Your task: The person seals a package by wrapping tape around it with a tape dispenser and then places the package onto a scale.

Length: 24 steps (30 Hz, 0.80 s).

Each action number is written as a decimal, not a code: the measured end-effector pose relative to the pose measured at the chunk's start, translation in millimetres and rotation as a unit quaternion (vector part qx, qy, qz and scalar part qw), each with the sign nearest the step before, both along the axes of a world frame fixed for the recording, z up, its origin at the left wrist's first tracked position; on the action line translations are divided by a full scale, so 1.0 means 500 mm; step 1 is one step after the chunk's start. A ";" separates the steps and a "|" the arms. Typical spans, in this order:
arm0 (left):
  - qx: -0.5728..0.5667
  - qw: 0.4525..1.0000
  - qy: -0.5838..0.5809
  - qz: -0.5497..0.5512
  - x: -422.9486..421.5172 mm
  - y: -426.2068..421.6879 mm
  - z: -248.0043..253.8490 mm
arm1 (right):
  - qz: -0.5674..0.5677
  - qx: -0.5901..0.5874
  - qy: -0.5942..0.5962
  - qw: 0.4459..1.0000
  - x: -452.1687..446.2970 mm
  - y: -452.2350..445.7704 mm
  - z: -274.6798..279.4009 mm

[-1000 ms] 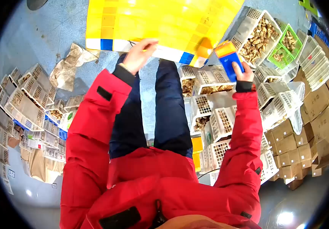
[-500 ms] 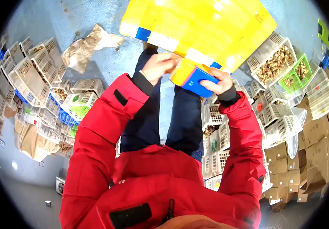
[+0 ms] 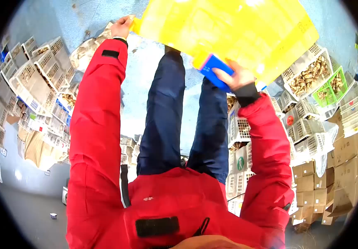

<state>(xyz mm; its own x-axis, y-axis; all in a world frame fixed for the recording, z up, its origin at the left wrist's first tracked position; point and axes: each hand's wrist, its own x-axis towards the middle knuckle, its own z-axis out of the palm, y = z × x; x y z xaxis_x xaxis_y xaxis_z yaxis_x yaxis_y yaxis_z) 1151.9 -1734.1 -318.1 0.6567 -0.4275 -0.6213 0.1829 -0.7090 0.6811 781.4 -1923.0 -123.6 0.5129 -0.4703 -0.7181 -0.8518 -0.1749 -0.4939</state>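
Note:
A large box (image 3: 233,29) wrapped in glossy yellow tape stands ahead of my legs. My right hand (image 3: 238,76) is wrapped round a blue-sided roll of yellow packing tape (image 3: 216,71), held at the box's near edge. My left hand (image 3: 121,27) is closed at the box's left corner, pinching the end of the yellow tape (image 3: 136,25). A yellow band runs along the near edge between my hands; where it separates from the box's own yellow cover is hard to see.
White crates (image 3: 33,85) are stacked on the left. On the right stand a white crate of brown, lumpy contents (image 3: 309,76), a green basket (image 3: 330,88) and stacked cardboard boxes (image 3: 347,166). A crumpled, stained sheet (image 3: 85,52) lies on the floor behind my left hand.
My left hand has moved from the tape roll out to the box's left corner, drawing tape with it. My right hand keeps hold of the roll. Yellow now covers the near edge's blue and white patches.

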 end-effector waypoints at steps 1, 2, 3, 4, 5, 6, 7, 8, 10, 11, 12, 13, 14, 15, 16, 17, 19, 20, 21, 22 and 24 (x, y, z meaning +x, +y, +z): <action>-0.004 1.000 0.005 -0.008 -0.006 -0.005 -0.005 | 0.011 -0.003 0.030 0.999 -0.081 -0.020 0.004; -0.006 1.000 0.009 -0.017 -0.010 -0.006 0.000 | 0.028 -0.007 0.096 0.995 -0.157 -0.041 0.016; 0.029 0.999 0.024 -0.013 -0.015 -0.010 0.013 | 0.043 -0.012 0.162 0.986 -0.233 -0.059 0.029; 0.060 0.997 0.041 -0.009 -0.027 -0.018 0.026 | 0.010 -0.026 0.196 0.980 -0.314 -0.072 0.043; 0.091 0.994 0.057 -0.006 -0.032 -0.026 0.029 | -0.024 -0.041 0.228 0.972 -0.392 -0.081 0.050; 0.062 0.994 0.092 0.006 -0.030 -0.013 0.000 | -0.007 -0.044 0.298 0.953 -0.474 -0.091 0.046; 0.033 0.991 0.126 0.018 -0.023 0.016 -0.037 | 0.009 -0.045 0.366 0.929 -0.538 -0.099 0.039; 0.138 0.970 0.004 -0.200 0.012 0.055 -0.060 | 0.010 -0.036 0.382 0.923 -0.571 -0.103 0.031; 0.193 0.949 -0.120 -0.219 0.016 0.058 -0.063 | 0.001 -0.027 0.383 0.923 -0.604 -0.108 0.020; 0.150 0.981 -0.117 -0.024 0.007 0.049 -0.055 | 0.003 -0.019 0.402 0.915 -0.608 -0.106 0.011; 0.102 0.983 -0.147 -0.028 0.002 0.050 -0.038 | 0.005 -0.021 0.402 0.916 -0.614 -0.105 0.005; 0.078 0.977 -0.193 -0.041 -0.022 0.025 0.003 | 0.004 -0.021 0.402 0.915 -0.618 -0.101 0.005; 0.051 0.969 -0.236 -0.056 -0.053 -0.001 0.043 | -0.001 -0.009 0.389 0.921 -0.642 -0.097 0.003; 0.023 0.957 -0.281 -0.067 -0.086 -0.028 0.086 | -0.004 0.000 0.373 0.928 -0.663 -0.098 -0.002; 0.012 0.964 -0.265 -0.012 -0.126 -0.062 0.126 | -0.010 -0.008 0.375 0.927 -0.674 -0.100 0.001; 0.004 0.959 -0.283 -0.017 -0.160 -0.087 0.166 | -0.036 -0.001 0.390 0.920 -0.701 -0.100 -0.004; -0.113 0.976 -0.185 0.019 -0.220 -0.103 0.196 | -0.022 0.018 0.415 0.910 -0.719 -0.114 -0.001; -0.112 0.988 -0.109 -0.004 -0.265 -0.118 0.220 | -0.039 0.045 0.431 0.900 -0.720 -0.116 -0.028; -0.109 0.993 -0.029 -0.026 -0.324 -0.141 0.244 | -0.029 0.043 0.434 0.899 -0.698 -0.119 -0.060; -0.090 0.991 0.098 -0.026 -0.385 -0.162 0.265 | -0.020 0.044 0.440 0.897 -0.658 -0.113 -0.100; -0.061 0.957 0.278 -0.056 -0.483 -0.187 0.294 | -0.037 0.025 0.442 0.896 -0.559 -0.094 -0.174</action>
<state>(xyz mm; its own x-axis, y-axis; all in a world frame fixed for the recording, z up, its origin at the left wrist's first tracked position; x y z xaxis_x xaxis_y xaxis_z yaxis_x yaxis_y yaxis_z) 910.3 -1827.5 -170.8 0.1858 -0.5679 -0.8019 0.4689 -0.6659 0.5802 502.0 -1970.1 -210.4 -0.2971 -0.4354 -0.8498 -0.9224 -0.0992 0.3733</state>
